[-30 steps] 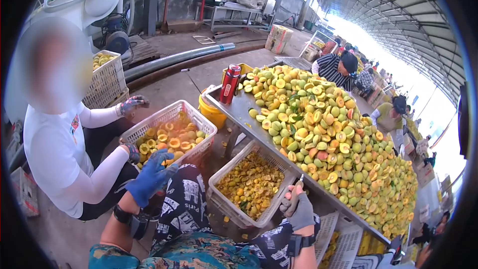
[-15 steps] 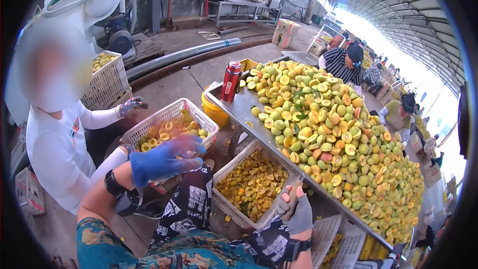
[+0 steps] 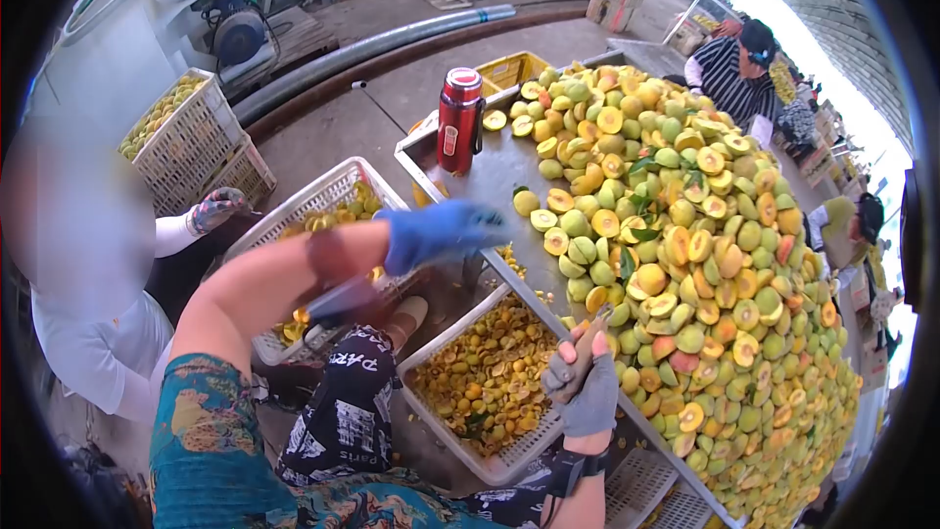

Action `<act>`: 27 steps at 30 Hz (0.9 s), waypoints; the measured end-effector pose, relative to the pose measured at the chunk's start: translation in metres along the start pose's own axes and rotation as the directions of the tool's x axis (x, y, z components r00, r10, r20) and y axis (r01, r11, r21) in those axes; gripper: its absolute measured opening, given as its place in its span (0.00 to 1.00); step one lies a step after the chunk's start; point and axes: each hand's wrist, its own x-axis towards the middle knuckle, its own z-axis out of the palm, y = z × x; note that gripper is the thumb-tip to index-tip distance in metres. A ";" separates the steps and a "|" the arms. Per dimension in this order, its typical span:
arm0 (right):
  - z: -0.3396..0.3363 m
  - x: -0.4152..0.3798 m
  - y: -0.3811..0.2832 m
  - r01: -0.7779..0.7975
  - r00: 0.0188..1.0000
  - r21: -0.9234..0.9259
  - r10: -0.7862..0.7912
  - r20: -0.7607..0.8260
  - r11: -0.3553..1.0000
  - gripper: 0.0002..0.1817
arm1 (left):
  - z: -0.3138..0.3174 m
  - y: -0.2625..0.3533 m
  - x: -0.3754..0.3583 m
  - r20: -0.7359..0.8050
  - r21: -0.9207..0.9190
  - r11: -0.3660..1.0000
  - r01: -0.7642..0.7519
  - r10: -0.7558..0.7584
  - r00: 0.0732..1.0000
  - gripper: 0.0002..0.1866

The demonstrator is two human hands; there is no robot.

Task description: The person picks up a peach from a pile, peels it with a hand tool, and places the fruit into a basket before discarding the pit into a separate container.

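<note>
My left hand, in a blue glove, stretches over the near edge of the metal table. Motion blurs its fingers, but they look extended with nothing visible in them. A grey fingerless glove covers my right hand, closed around a small brown-handled tool held upright; its tip is too small to make out. Beyond both hands lies a big heap of green-yellow fruit, apricot- or peach-like, many of them halved. Below, between my hands, a white crate holds small yellow-brown fruit pieces.
A red thermos stands on the table's corner. Another white crate with fruit halves is at left, beside a seated person in white. Stacked crates stand behind. Other people work across the heap, one in a striped top.
My left hand has swung from above the left crate rightward to the table edge. My right hand still grips the tool. The view has shifted, bringing the heap closer.
</note>
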 end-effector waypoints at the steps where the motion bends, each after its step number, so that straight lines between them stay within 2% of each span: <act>1: -0.004 0.013 -0.004 -0.019 1.000 0.006 0.020 -0.012 1.000 0.20 | -0.007 0.006 0.027 -0.033 -0.043 0.999 -0.012 0.011 0.999 0.27; 3: -0.016 0.036 -0.009 0.023 0.993 0.033 -0.027 0.118 0.999 0.20 | -0.026 -0.003 0.086 -0.151 -0.037 0.992 -0.122 0.115 0.982 0.25; 4: -0.018 0.041 -0.013 0.032 0.994 0.031 -0.035 0.107 0.999 0.20 | -0.032 -0.019 0.125 -0.239 -0.153 0.912 -0.381 0.340 0.910 0.24; 5: -0.021 0.043 -0.016 0.004 0.998 0.050 -0.007 0.059 0.999 0.20 | -0.042 -0.023 0.156 -0.297 -0.184 0.936 -0.300 0.238 0.925 0.21; 6: -0.024 0.045 -0.021 0.053 0.997 0.060 -0.056 0.050 0.997 0.20 | -0.059 -0.025 0.181 -0.305 0.424 0.693 -0.583 0.716 0.628 0.19; 7: -0.030 0.048 -0.025 0.090 0.995 0.060 -0.093 0.043 0.994 0.20 | -0.073 -0.029 0.201 0.010 0.844 0.122 -0.522 0.970 0.244 0.17; 8: -0.043 0.054 -0.030 0.092 0.993 0.094 -0.099 0.067 0.991 0.20 | -0.076 -0.027 0.234 -0.398 0.491 0.730 -0.475 0.673 0.623 0.17; 9: -0.056 0.059 -0.034 0.081 0.994 0.099 -0.088 0.071 0.992 0.20 | -0.083 -0.017 0.266 -0.504 -0.049 0.981 -0.187 0.137 0.853 0.18; 11: -0.080 0.063 -0.048 0.157 0.985 0.013 -0.158 0.065 0.987 0.21 | -0.106 -0.034 0.313 -0.573 0.177 0.932 -0.316 0.358 0.737 0.19; 12: -0.089 0.066 -0.054 0.189 0.981 0.043 -0.191 0.031 0.981 0.21 | -0.112 -0.036 0.334 -0.642 0.281 0.928 -0.245 0.372 0.671 0.17; 13: -0.095 0.067 -0.059 0.212 0.977 0.071 -0.212 -0.008 0.975 0.21 | -0.107 -0.007 0.331 -0.671 0.038 0.983 -0.182 0.160 0.724 0.17; 15: -0.091 0.068 -0.068 0.250 0.967 0.072 -0.245 -0.063 0.966 0.21 | -0.111 -0.002 0.361 -0.719 0.074 0.987 -0.144 0.153 0.678 0.18; 17: -0.084 0.071 -0.071 0.246 0.968 0.015 -0.245 -0.047 0.969 0.21 | -0.114 -0.002 0.393 -0.721 0.118 0.982 -0.145 0.186 0.668 0.19; 18: -0.088 0.074 -0.072 0.222 0.975 0.081 -0.221 -0.028 0.972 0.20 | -0.116 0.000 0.406 -0.719 0.162 0.978 -0.133 0.209 0.663 0.20; 19: -0.091 0.073 -0.072 0.229 0.973 0.082 -0.227 -0.032 0.970 0.20 | -0.117 0.000 0.418 -0.714 0.162 0.977 -0.138 0.213 0.666 0.20; 21: -0.085 0.069 -0.078 0.111 0.994 0.252 -0.106 -0.034 0.961 0.22 | -0.126 0.001 0.446 -0.666 0.295 0.954 -0.056 0.248 0.704 0.30; 22: -0.085 0.070 -0.081 0.093 0.995 0.111 -0.088 -0.050 0.989 0.22 | -0.132 -0.001 0.459 -0.613 0.277 0.960 -0.052 0.218 0.759 0.32; 23: -0.089 0.070 -0.082 0.101 0.994 0.116 -0.094 -0.063 0.988 0.22 | -0.134 -0.001 0.470 -0.602 0.276 0.960 -0.057 0.219 0.768 0.32; 25: -0.096 0.069 -0.081 0.082 0.995 -0.007 -0.082 -0.049 0.997 0.22 | -0.134 -0.002 0.488 -0.514 0.394 0.909 0.136 0.095 0.852 0.28; 26: -0.096 0.069 -0.083 0.072 0.997 -0.024 -0.072 -0.040 0.997 0.23 | -0.131 -0.012 0.495 -0.440 0.333 0.937 0.109 0.052 0.897 0.30; 27: -0.096 0.068 -0.084 0.072 0.996 -0.023 -0.073 -0.052 0.997 0.23 | -0.127 -0.012 0.492 -0.413 0.183 0.976 0.116 -0.030 0.910 0.31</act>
